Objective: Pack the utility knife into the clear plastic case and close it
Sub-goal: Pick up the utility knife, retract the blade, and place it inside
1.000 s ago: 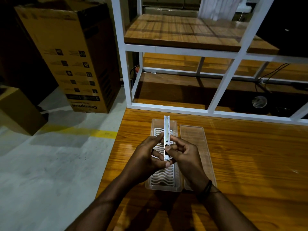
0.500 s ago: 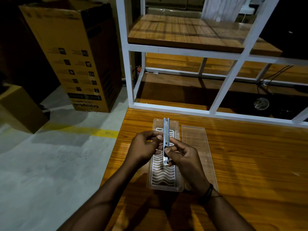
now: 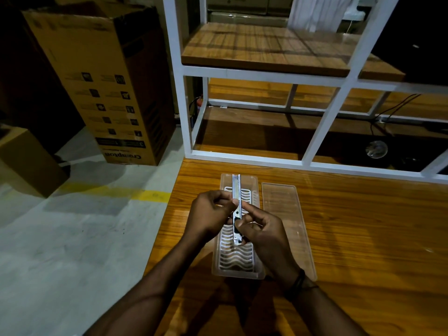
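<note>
A slim silver utility knife (image 3: 236,190) is held lengthwise above the clear plastic case (image 3: 238,260), its tip pointing away from me. My right hand (image 3: 263,236) grips the knife's near half between thumb and fingers. My left hand (image 3: 209,218) pinches the knife's middle from the left with thumb and fingertips. The case base lies open on the wooden table (image 3: 363,238) and has a white wavy-ribbed insert. Its clear lid (image 3: 288,226) lies flat directly to the right of the base.
A white metal shelf frame (image 3: 244,160) with wooden boards stands along the table's far edge. The table's left edge drops to a concrete floor with a yellow line (image 3: 145,195). Cardboard boxes (image 3: 101,88) stand on the floor at left. Cables and a round disc (image 3: 376,149) lie beyond the frame.
My left hand has slid from the knife's near end up to its middle. The knife stays held over the case, and the view has shifted slightly.
</note>
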The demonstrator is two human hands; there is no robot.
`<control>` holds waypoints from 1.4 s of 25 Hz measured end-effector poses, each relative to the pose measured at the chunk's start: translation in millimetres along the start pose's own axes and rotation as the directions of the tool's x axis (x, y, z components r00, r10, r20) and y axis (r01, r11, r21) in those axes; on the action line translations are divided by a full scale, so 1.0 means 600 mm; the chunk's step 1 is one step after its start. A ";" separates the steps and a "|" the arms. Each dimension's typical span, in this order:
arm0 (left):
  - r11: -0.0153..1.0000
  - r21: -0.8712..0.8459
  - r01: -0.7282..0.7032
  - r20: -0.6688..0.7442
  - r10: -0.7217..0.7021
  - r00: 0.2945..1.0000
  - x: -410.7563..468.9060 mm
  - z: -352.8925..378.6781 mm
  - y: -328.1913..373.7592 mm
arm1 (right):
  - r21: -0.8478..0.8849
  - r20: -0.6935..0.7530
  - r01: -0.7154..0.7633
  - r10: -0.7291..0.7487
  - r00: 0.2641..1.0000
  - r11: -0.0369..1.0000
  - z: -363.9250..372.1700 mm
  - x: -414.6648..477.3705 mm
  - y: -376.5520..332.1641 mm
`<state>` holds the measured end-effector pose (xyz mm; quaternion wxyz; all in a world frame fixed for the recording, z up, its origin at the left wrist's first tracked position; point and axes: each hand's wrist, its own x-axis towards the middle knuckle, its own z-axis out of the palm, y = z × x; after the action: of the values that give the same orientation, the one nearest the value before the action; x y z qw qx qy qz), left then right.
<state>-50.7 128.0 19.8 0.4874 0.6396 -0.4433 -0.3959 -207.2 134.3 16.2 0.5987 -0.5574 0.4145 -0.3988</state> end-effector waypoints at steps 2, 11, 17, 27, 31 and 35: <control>1.000 -0.018 -0.003 0.000 0.003 1.000 -0.001 0.001 -0.002 | -0.005 -0.016 -0.008 0.008 1.000 1.000 0.001 0.003 0.001; 0.967 0.251 -0.038 -0.123 0.071 0.990 0.001 -0.020 -0.055 | -0.553 -0.123 -0.069 0.000 0.992 0.830 0.011 0.050 0.040; 0.969 0.230 0.091 -0.046 -0.083 0.996 0.001 -0.024 -0.084 | -0.745 -0.037 -0.040 0.019 0.999 0.666 0.029 0.063 0.063; 0.971 0.188 0.147 0.040 -0.157 0.987 0.017 -0.026 -0.103 | -0.865 -0.019 -0.079 0.123 0.992 0.496 0.047 0.074 0.068; 0.974 0.151 0.172 0.034 -0.179 0.983 0.020 -0.023 -0.108 | -0.898 -0.023 -0.096 0.173 0.985 0.429 0.046 0.073 0.062; 0.973 0.131 0.192 0.037 -0.198 0.979 0.019 -0.022 -0.106 | -0.917 -0.023 -0.100 0.200 0.980 0.385 0.051 0.075 0.066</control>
<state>-23.1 129.1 -40.2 0.3933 0.6996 -0.4147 -0.4289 -162.6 104.5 -24.6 0.2473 -0.7716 0.5855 -0.0252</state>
